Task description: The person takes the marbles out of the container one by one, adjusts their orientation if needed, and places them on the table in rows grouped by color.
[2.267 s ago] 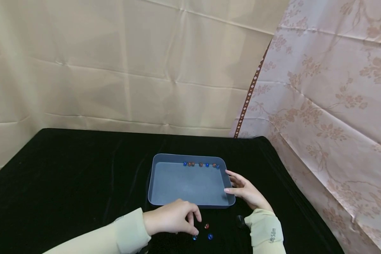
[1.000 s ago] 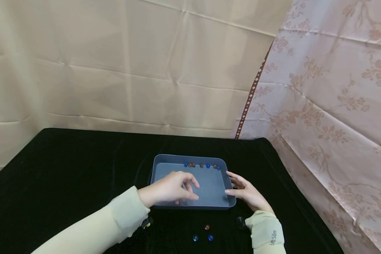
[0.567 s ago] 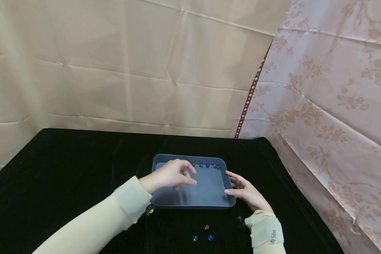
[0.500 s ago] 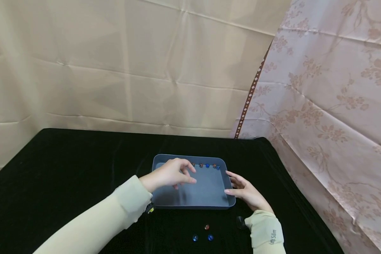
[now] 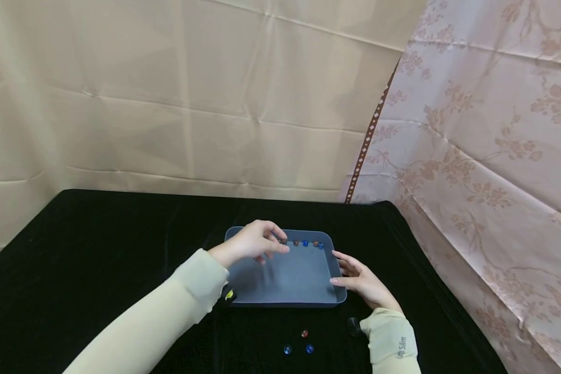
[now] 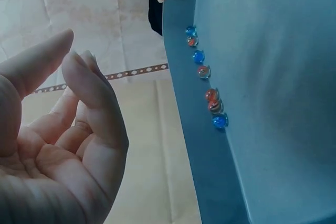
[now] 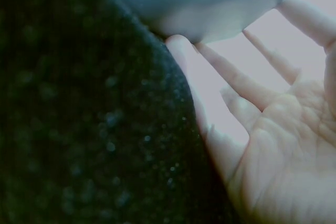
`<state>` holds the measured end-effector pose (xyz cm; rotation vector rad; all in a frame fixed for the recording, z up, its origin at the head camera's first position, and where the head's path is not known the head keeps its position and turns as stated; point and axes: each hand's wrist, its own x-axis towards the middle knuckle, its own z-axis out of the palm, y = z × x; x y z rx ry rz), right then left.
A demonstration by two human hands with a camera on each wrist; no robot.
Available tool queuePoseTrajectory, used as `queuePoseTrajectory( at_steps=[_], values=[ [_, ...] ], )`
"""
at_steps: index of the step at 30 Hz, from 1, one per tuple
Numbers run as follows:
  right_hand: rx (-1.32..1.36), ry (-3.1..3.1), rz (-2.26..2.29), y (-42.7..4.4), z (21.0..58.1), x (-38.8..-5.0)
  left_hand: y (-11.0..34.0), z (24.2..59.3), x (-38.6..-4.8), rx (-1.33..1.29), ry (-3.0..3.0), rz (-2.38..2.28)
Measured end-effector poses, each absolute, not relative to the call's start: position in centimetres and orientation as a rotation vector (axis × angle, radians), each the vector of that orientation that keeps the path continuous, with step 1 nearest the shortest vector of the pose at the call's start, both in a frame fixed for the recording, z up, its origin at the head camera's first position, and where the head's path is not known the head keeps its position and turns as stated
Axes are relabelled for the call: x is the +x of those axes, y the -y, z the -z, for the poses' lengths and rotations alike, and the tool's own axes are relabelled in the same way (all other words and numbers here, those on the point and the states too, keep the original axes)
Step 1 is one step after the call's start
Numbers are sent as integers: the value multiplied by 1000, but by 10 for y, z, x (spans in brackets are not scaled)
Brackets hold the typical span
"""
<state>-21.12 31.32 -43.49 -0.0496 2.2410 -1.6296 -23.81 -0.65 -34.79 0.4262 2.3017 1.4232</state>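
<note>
My left hand (image 5: 257, 240) hovers over the far left part of a blue-grey tray (image 5: 285, 297), fingers loosely bent and thumb apart. Nothing shows between thumb and fingers in the left wrist view. Below it, blue and orange-brown glass marbles (image 6: 203, 72) lie in a row along the tray's far inner wall; in the head view the hand hides some of the left ones. At the tray's right side, my right hand (image 5: 362, 280) touches the wall with fairly straight fingers (image 7: 236, 77), the thumb by the rim.
On the black cloth (image 5: 121, 259) in front of the tray lie two blue marbles (image 5: 310, 348) and a reddish marble (image 5: 304, 333). A cream curtain (image 5: 191, 104) hangs behind the table, and a pink floral one (image 5: 486, 130) at the right.
My left hand has moved from beside a blue marble on the cloth to over the tray, then farther toward its far wall. My right hand stays at the tray's right side.
</note>
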Motion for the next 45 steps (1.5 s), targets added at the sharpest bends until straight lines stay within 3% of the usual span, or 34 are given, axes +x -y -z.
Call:
queuePoseTrajectory(
  at_steps=[24, 45],
  values=[
    [-46, -2246, 1638, -312, 436, -213, 4, 376, -270, 200, -2303, -1570],
    [-78, -2235, 1642, -314, 436, -210, 2, 402, -275, 63, -2355, -1479]
  ],
)
